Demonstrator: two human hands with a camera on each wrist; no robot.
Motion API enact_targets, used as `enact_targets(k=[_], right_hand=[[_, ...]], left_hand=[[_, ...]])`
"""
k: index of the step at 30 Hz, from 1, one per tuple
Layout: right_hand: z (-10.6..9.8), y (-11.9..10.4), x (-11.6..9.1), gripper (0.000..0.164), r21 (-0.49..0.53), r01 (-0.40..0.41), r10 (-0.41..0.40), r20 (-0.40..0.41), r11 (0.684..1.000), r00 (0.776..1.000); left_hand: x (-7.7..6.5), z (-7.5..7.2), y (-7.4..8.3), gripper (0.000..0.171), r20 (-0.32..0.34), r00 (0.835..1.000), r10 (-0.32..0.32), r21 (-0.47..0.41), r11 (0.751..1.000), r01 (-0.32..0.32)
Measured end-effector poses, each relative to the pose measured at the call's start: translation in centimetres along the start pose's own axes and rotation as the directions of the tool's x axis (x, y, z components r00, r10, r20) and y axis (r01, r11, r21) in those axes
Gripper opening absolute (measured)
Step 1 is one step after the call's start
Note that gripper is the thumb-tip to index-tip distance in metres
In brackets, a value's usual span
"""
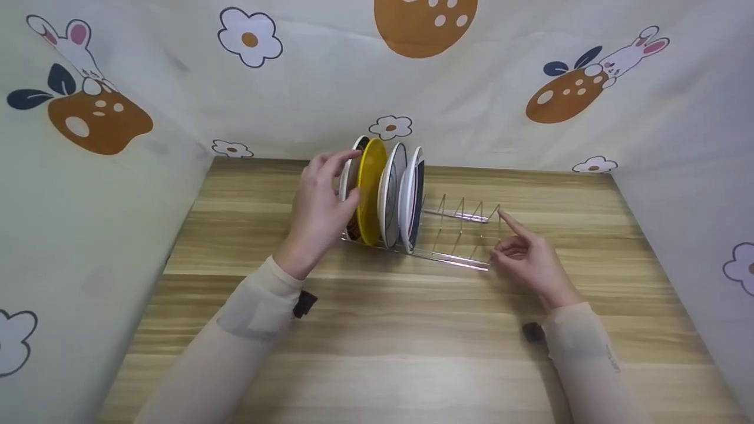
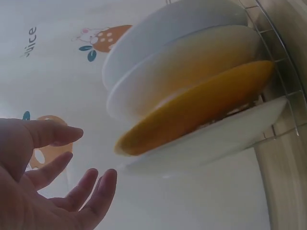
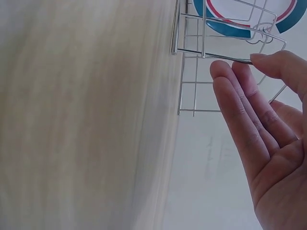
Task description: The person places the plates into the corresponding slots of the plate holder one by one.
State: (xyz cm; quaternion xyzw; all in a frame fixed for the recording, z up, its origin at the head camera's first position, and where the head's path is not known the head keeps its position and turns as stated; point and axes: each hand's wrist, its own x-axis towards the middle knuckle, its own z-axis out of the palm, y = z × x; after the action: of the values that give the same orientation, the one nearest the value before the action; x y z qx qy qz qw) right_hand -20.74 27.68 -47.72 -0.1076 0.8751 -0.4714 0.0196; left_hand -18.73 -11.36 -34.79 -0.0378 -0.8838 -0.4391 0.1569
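A wire dish rack holds several plates standing on edge in its left half. From left to right are a white plate with a dark pattern, a yellow plate, a white plate with a grey face and a white plate with a dark blue rim. My left hand is beside the leftmost plates, fingers loosely bent; the left wrist view shows a gap between fingertips and plates. At the rack's right end, my right hand pinches an end wire between thumb and fingers, its index finger extended along the wire.
The rack stands on a wood-grain table, towards its back edge. Pale cloth walls printed with flowers and rabbits rise behind and at both sides. Bare wire slots fill the rack's right half.
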Motion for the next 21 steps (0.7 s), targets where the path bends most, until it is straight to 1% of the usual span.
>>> enact_targets(k=[3,7,10,13,15,17,19,21], right_hand=[[-0.1,0.0,-0.1,0.092,0.015,-0.018,0.018,0.009,1.000,1.000],[-0.3,-0.1,-0.1,0.088,0.032,-0.052,0.052,0.024,0.998,0.998],[-0.7,-0.3,0.0,0.080,0.057,-0.061,0.059,0.031,0.997,0.998],[-1.1,-0.3,0.4,0.068,0.081,-0.026,0.024,0.026,0.996,0.999],[-1.5,-0.4,0.9,0.061,0.066,0.007,-0.007,0.005,0.998,1.000],[-1.8,-0.4,1.5,0.055,0.022,0.034,-0.033,-0.027,0.999,0.999],[-2.0,-0.4,2.1,0.052,-0.027,0.038,-0.040,-0.061,0.999,0.997],[-2.2,-0.4,2.7,0.049,-0.052,0.033,-0.037,-0.084,0.998,0.996]], left_hand=[[-0.2,0.0,-1.3,0.059,-0.004,1.000,-0.029,0.027,0.999,0.029],[-0.7,0.0,-2.5,0.063,0.015,0.999,-0.047,0.029,0.998,0.047],[-1.1,0.1,-3.4,0.064,0.031,0.998,-0.054,0.020,0.998,0.053],[-1.5,0.3,-4.1,0.065,0.040,0.997,-0.061,0.022,0.998,0.060],[-1.7,0.4,-4.5,0.067,0.046,0.997,-0.068,0.021,0.998,0.067],[-2.0,0.6,-4.9,0.068,0.050,0.996,-0.072,0.028,0.997,0.071],[-2.3,0.8,-5.2,0.069,0.057,0.995,-0.080,0.019,0.997,0.079],[-2.5,0.9,-5.6,0.071,0.061,0.994,-0.086,0.017,0.996,0.085]])
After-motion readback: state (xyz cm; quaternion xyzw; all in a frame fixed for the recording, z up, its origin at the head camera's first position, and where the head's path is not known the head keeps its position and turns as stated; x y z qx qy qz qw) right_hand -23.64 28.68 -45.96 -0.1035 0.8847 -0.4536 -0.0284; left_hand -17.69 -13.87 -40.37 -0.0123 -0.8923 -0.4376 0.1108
